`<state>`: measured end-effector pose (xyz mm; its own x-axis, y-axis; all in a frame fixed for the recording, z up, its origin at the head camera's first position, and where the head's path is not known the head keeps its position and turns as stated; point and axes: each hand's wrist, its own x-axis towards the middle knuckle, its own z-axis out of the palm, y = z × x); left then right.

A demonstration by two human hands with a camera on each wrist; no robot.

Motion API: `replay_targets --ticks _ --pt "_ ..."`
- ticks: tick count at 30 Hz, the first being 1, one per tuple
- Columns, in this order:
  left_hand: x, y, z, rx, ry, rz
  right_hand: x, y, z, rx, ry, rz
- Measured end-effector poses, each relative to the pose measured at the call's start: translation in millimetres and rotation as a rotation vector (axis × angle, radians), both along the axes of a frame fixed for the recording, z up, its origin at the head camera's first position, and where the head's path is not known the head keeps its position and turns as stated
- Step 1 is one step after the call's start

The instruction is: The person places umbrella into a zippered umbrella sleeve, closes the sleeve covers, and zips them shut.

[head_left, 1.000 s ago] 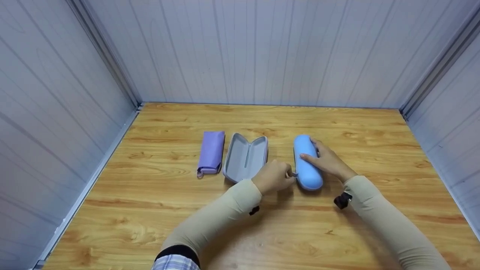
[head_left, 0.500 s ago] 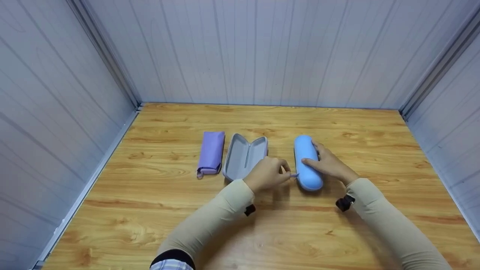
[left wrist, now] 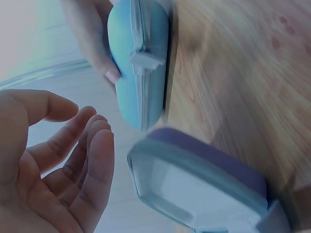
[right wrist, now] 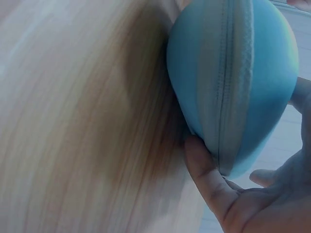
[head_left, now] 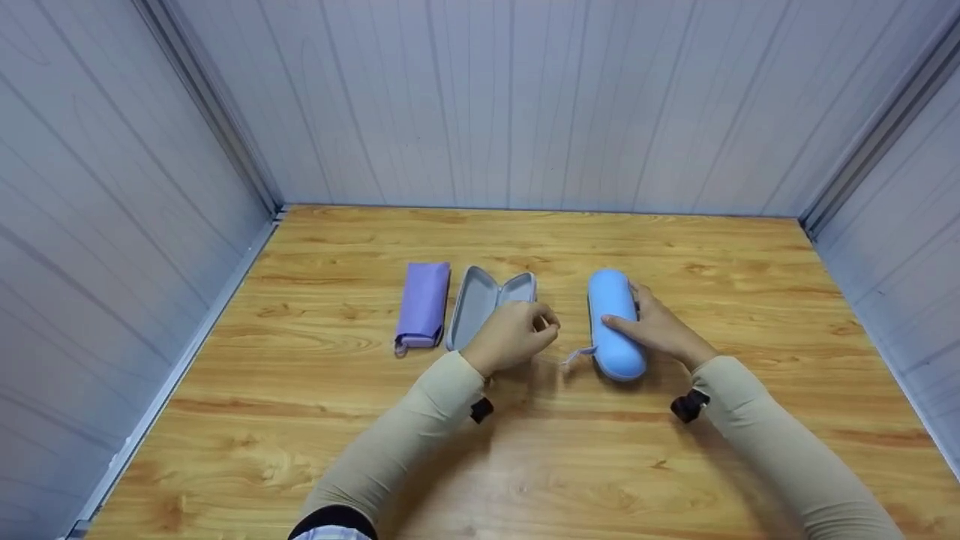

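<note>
A blue zippered glasses case (head_left: 611,319) lies on the table, its zip running along the side in the left wrist view. My right hand (head_left: 661,326) grips its right side, thumb on top and fingers around the far edge. A pull strap (head_left: 579,352) sticks out at the case's near left. Apart from the strap, my left hand (head_left: 514,334) hovers over the near part of an unfolded case (head_left: 474,304) with grey lining; its fingers (left wrist: 99,160) are loosely bent with nothing between them. This case has a purple outside (left wrist: 214,155) in the left wrist view.
Left of the unfolded case lies a folded purple pouch (head_left: 424,300) with a small loop at its near end. The wooden table (head_left: 337,420) is bounded by pale panel walls (head_left: 480,105) at the back and both sides.
My left hand has let go of the blue case's strap and moved left, over the grey-lined case. The strap now hangs free. My right hand stays on the blue case.
</note>
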<state>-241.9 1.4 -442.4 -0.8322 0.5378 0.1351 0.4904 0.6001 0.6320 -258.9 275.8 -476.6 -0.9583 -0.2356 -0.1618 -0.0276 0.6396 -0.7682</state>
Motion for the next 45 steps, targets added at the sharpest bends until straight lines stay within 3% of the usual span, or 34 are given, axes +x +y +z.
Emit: replay_targets --ticks 29,38,45 --pt "-15.7 -55.7 7.3 0.098 0.032 0.097 0.0 11 5.9 0.016 0.001 0.004" --pt "-17.1 -87.0 8.3 0.162 -0.008 0.198 -0.3 4 15.1 0.071 0.141 -0.048" --pt "-17.2 -110.2 -2.3 0.132 -0.046 0.249 0.9 -12 23.1 0.006 0.232 -0.012"
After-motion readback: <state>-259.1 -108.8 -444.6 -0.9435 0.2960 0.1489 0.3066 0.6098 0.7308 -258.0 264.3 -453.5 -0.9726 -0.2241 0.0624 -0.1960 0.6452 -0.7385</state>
